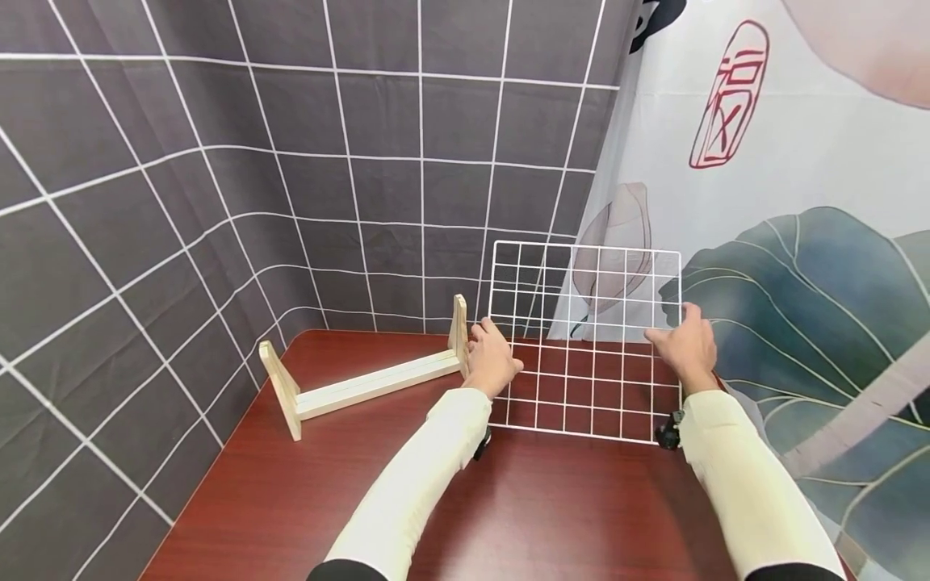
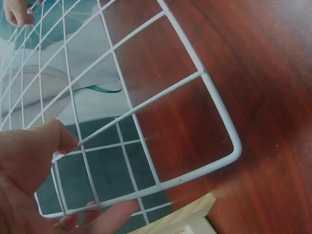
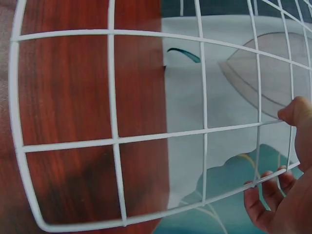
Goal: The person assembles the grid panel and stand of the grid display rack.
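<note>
A white wire grid panel [image 1: 587, 247] is held up between both hands, its lower edge close over the red-brown table. My left hand [image 1: 491, 357] grips its left edge; in the left wrist view the thumb lies on a wire and the fingers curl behind the outer rod. On the opposite side, my right hand [image 1: 686, 345] holds the right edge, thumb in front and fingers around the outer rod [image 3: 161, 213]. Just left of my left hand stands a pale wooden frame [image 1: 381, 386] with two upright end pieces joined by a long bar. The panel's left edge is near its right end piece [image 1: 459, 331].
The red-brown table [image 1: 567, 516] ends at the back against a dark grey cloth [image 1: 378, 194] with white grid lines. To the right hangs a white cloth [image 1: 676, 210] printed with leaves and red characters. A black wrist device [image 1: 668, 432] sits by the right sleeve.
</note>
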`<state>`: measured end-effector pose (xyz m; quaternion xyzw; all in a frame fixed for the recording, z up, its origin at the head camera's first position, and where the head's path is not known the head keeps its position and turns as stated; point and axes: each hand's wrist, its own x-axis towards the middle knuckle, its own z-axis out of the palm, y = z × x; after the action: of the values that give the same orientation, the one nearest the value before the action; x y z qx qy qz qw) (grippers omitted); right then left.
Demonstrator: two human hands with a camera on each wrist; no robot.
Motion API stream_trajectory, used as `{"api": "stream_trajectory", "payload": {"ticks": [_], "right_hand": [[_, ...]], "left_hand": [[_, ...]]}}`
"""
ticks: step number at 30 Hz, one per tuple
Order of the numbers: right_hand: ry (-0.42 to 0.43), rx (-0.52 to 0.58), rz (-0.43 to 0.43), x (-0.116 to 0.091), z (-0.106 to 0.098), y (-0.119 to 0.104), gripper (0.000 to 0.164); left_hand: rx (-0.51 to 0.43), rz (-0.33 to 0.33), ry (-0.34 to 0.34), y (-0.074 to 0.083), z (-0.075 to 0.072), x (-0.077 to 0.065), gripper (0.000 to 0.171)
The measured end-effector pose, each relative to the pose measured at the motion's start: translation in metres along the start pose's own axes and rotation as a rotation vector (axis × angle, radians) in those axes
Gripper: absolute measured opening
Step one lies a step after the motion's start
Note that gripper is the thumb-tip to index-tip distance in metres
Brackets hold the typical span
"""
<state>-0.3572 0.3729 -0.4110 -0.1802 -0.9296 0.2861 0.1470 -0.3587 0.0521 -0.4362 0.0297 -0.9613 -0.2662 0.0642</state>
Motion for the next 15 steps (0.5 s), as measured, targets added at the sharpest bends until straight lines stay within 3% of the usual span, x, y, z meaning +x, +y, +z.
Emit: {"api": "stream_trajectory", "payload": {"ticks": [9, 15], "right_hand": [[0.099, 0.078, -0.012, 0.0, -0.009, -0.028, 0.092], [0.177, 0.131, -0.023, -0.001, -0.014, -0.036, 0.089]], "left_hand": [[-0.004, 0.03, 0.131, 0.005, -0.017, 0.015, 0.105], [-0.005, 0.067, 0.195, 0.007, -0.022, 0.016, 0.098]]}}
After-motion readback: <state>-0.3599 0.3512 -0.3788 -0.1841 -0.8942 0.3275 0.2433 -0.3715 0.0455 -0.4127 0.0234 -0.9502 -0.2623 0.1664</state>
